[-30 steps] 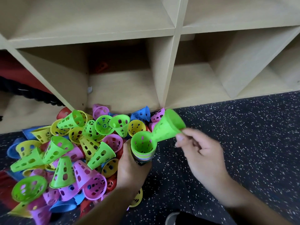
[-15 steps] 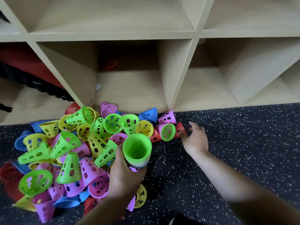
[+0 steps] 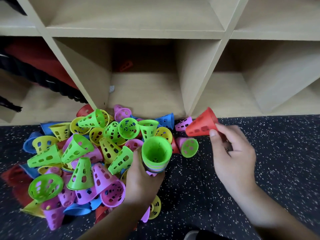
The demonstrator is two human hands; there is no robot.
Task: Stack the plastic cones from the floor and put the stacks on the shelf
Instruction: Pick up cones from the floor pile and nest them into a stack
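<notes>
My left hand (image 3: 142, 182) grips a stack of nested cones (image 3: 156, 154), a green one on top, its open mouth turned up towards me. My right hand (image 3: 232, 153) pinches a red cone (image 3: 201, 125) by its narrow end and holds it above the floor, right of the stack. A pile of loose cones (image 3: 83, 153) in green, yellow, pink, blue and red lies on the dark speckled floor, left of my left hand. The wooden shelf (image 3: 199, 80) stands just behind the pile. A lone red cone (image 3: 125, 65) lies deep in the middle bottom compartment.
A pink and green cone (image 3: 188, 147) lies on its side between my hands. The bottom left compartment holds a red and black bundle (image 3: 39, 66). Bare speckled floor (image 3: 277, 144) stretches to the right of my right hand.
The green cone from my right hand went onto the stack. My right hand then reached to the floor by the shelf and came up with a red cone.
</notes>
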